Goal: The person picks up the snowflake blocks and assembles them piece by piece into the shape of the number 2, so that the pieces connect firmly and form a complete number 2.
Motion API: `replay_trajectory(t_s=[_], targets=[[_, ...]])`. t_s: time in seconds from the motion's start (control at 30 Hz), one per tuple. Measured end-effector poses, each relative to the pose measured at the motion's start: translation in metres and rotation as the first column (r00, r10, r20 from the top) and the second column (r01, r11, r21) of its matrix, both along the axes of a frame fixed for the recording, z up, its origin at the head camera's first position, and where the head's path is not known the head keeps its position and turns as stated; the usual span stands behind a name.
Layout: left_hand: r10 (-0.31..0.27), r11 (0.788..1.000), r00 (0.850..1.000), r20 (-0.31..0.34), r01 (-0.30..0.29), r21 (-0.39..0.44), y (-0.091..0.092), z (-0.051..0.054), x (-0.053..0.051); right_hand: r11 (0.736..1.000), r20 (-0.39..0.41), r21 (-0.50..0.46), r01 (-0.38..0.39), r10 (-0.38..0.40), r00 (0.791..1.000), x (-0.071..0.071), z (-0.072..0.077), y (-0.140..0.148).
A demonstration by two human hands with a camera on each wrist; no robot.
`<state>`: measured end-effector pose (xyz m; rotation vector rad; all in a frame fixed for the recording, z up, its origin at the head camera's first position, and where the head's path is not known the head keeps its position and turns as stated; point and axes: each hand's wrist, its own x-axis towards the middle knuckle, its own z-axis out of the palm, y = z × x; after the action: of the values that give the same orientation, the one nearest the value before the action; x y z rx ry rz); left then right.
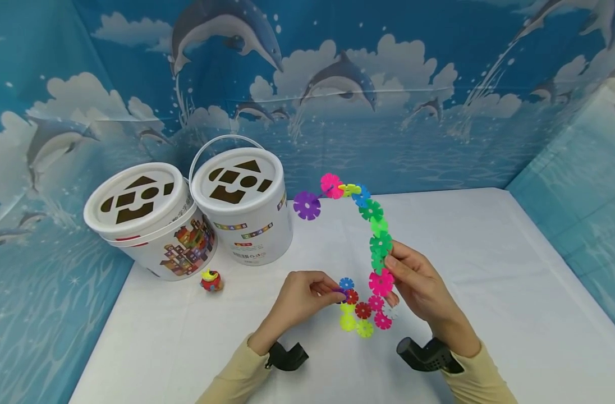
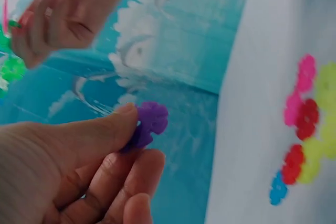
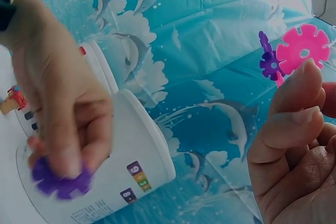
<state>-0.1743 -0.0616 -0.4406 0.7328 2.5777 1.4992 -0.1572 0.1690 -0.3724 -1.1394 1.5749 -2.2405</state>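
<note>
We find free passage rightward of the right hand (image 1: 422, 285); forward-left of the left hand (image 1: 303, 297), two buckets (image 1: 259, 241) obstruct.

The left hand (image 1: 303, 295), blurred in the right-wrist view, hides part of a purple notched plastic disc (image 2: 153, 116). The right hand (image 1: 421, 283) partly covers a green notched plastic disc (image 1: 377, 262). Fine print on the right white plastic bucket (image 1: 278, 241) is too small to read. The near edge cuts both beige sleeves (image 1: 237, 375).
</note>
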Motion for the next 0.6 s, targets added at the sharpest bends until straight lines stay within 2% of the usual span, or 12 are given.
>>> replay_trajectory(t_s=[0.13,0.27,0.43,0.6], targets=[[-0.020,0.997,0.999,0.035,0.018,0.071,-0.002,0.022,0.009,1.000,0.005,0.008,-0.002,0.002,1.000,0.000,0.000,-0.001],[-0.022,0.989,0.997,0.074,0.011,0.147,-0.004,0.037,0.019,0.999,0.003,0.032,0.014,-0.014,1.000,0.001,0.000,-0.003],[-0.027,0.981,0.995,0.098,0.007,0.196,-0.006,0.046,0.029,0.997,-0.039,0.060,0.043,-0.041,0.998,0.000,0.000,-0.004],[-0.039,0.970,0.993,0.114,0.011,0.243,-0.008,0.049,0.033,0.995,-0.068,0.071,0.065,-0.060,0.996,0.001,0.000,-0.005]])
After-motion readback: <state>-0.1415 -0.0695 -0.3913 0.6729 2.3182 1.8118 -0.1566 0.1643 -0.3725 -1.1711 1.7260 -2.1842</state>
